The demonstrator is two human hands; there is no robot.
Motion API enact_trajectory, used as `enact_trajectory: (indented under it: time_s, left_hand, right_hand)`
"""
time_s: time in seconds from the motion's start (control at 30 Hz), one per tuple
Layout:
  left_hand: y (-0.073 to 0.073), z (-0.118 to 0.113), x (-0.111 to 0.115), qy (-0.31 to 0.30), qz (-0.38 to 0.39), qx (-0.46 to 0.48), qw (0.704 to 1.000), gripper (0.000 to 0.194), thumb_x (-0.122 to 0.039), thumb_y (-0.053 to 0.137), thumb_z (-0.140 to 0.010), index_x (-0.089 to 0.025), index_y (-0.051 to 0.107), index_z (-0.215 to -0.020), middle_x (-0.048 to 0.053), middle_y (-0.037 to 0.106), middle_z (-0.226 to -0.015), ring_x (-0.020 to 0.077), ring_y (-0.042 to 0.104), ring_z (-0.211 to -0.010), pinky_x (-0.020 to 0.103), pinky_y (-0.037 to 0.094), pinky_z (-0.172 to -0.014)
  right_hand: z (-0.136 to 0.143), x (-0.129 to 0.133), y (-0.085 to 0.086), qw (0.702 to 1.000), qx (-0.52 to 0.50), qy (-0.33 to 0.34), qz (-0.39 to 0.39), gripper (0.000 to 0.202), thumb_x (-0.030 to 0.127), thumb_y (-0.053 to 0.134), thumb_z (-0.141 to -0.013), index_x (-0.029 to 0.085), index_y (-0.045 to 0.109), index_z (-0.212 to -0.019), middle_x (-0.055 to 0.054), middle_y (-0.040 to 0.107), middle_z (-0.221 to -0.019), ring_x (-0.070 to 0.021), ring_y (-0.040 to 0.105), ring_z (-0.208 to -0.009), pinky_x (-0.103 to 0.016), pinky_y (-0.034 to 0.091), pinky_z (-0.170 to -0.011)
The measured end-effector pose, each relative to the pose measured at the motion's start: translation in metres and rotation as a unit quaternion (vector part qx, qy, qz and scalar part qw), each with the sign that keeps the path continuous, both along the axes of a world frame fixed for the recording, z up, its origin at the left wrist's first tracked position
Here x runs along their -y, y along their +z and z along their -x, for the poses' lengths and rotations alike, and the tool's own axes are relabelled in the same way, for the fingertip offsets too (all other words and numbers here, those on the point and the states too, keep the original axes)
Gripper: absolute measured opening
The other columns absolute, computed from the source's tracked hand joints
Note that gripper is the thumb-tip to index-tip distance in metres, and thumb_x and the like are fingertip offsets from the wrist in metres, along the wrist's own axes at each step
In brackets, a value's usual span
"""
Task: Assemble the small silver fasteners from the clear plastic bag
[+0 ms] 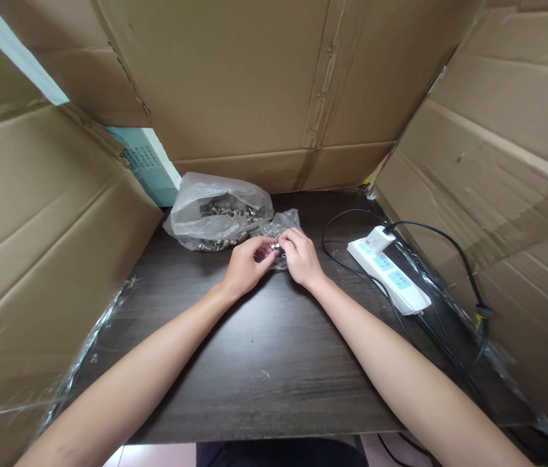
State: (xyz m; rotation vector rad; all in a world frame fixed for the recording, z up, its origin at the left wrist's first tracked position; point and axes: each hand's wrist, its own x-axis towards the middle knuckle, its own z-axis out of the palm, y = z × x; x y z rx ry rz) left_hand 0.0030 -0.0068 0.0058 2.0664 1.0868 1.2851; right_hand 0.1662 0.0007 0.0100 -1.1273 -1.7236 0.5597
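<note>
My left hand [248,263] and my right hand [299,255] meet over the far middle of the dark table. Between their fingertips is a small shiny metal piece [275,246], too small for me to name its kind. The left thumb and forefinger pinch it from one side, and the right fingers close in from the other. Under and behind the hands lies a small clear plastic bag [281,222]. Just left of it, a larger clear plastic bag [220,194] lies open with many small metal parts [235,213] inside.
A white power strip [395,275] with a plugged-in white adapter [379,240] and black cables [449,240] lies on the right of the table [254,363]. Cardboard walls [254,78] enclose the left, back and right sides. A pale green box [144,162] shows at the back left.
</note>
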Motion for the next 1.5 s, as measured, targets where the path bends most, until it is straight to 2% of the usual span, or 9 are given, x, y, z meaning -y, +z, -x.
enact_trajectory:
  time_s: [0.13,0.47,0.7,0.8,0.93,1.03,1.2,1.37,1.5]
  left_hand:
    - [-0.0007,0.0008,-0.0006,-0.001,-0.001,-0.004,1.0,0.017,-0.017,0.067,-0.09,-0.016,0.073,-0.106,0.002,0.073,-0.083,0.014,0.067,-0.071,0.024,0.054,-0.069]
    - [-0.0029,0.0003,-0.0019,0.001,-0.011,0.003,1.0,0.015,-0.018,0.067,-0.09,-0.015,0.072,-0.104,0.002,0.072,-0.082,0.0136,0.066,-0.07,0.024,0.054,-0.068]
    - [-0.0021,0.0009,-0.0015,0.003,-0.006,-0.001,1.0,0.016,-0.018,0.067,-0.09,-0.016,0.072,-0.106,0.002,0.072,-0.083,0.0142,0.066,-0.071,0.025,0.055,-0.069]
    - [-0.0025,0.001,-0.0017,0.013,-0.009,-0.003,1.0,0.016,-0.018,0.067,-0.09,-0.016,0.071,-0.106,0.003,0.072,-0.084,0.0143,0.066,-0.071,0.025,0.055,-0.07]
    - [-0.0028,0.001,-0.0021,0.016,-0.01,-0.007,1.0,0.016,-0.018,0.067,-0.09,-0.016,0.071,-0.106,0.003,0.072,-0.084,0.0142,0.066,-0.071,0.026,0.055,-0.07]
    - [-0.0028,0.0011,-0.0026,0.018,-0.007,-0.005,1.0,0.017,-0.019,0.068,-0.09,-0.016,0.072,-0.107,0.002,0.072,-0.083,0.0143,0.065,-0.07,0.026,0.055,-0.07]
    - [-0.0027,0.001,-0.003,0.014,-0.003,0.001,1.0,0.017,-0.02,0.069,-0.09,-0.017,0.073,-0.106,0.002,0.072,-0.082,0.0143,0.065,-0.069,0.025,0.055,-0.068]
    - [-0.0023,0.0018,-0.0028,0.015,-0.001,-0.001,1.0,0.017,-0.02,0.07,-0.089,-0.017,0.074,-0.105,0.002,0.072,-0.081,0.0144,0.065,-0.068,0.026,0.055,-0.068]
    - [-0.0019,0.0023,-0.002,0.008,-0.01,-0.005,1.0,0.018,-0.019,0.07,-0.089,-0.017,0.074,-0.106,0.002,0.072,-0.081,0.014,0.065,-0.068,0.025,0.055,-0.069]
  right_hand:
    - [-0.001,-0.0021,-0.0021,1.0,0.005,0.016,-0.001,0.015,0.02,0.048,-0.086,0.023,0.051,-0.071,-0.002,0.057,-0.079,-0.0187,0.055,-0.078,-0.032,0.042,-0.075]
    - [-0.0001,-0.0022,-0.0036,1.0,0.02,0.012,0.011,0.037,0.032,0.042,-0.1,0.022,0.051,-0.065,-0.003,0.056,-0.076,-0.0175,0.057,-0.076,-0.033,0.042,-0.074]
    - [-0.0016,-0.0012,-0.0013,1.0,0.001,0.025,-0.003,0.023,0.024,0.043,-0.094,0.022,0.053,-0.073,-0.003,0.059,-0.081,-0.0191,0.058,-0.083,-0.032,0.042,-0.08]
    - [-0.0019,-0.0009,-0.0009,0.999,0.008,0.035,0.001,0.03,0.025,0.04,-0.096,0.022,0.052,-0.069,-0.004,0.058,-0.081,-0.0187,0.058,-0.082,-0.033,0.042,-0.079]
    - [0.0001,0.0004,-0.0002,1.0,0.007,0.011,0.015,0.041,0.035,0.039,-0.101,0.022,0.051,-0.064,-0.004,0.058,-0.078,-0.0183,0.058,-0.079,-0.033,0.042,-0.078]
    - [0.0011,0.0007,0.0005,1.0,-0.001,-0.007,0.002,0.035,0.035,0.042,-0.101,0.023,0.051,-0.069,-0.003,0.058,-0.079,-0.0189,0.057,-0.081,-0.033,0.043,-0.079]
    - [-0.0007,-0.001,0.0005,0.999,-0.03,0.014,-0.003,0.026,0.028,0.044,-0.099,0.022,0.055,-0.076,-0.003,0.059,-0.084,-0.0187,0.058,-0.084,-0.032,0.043,-0.081]
    - [-0.0018,-0.0028,-0.001,0.999,-0.029,0.023,0.006,0.024,0.028,0.045,-0.097,0.022,0.056,-0.077,-0.003,0.059,-0.085,-0.0187,0.058,-0.086,-0.032,0.043,-0.082]
    - [-0.001,-0.0028,-0.0017,0.999,-0.028,0.018,0.012,0.031,0.031,0.043,-0.099,0.022,0.055,-0.072,-0.004,0.059,-0.084,-0.0189,0.058,-0.085,-0.033,0.044,-0.082]
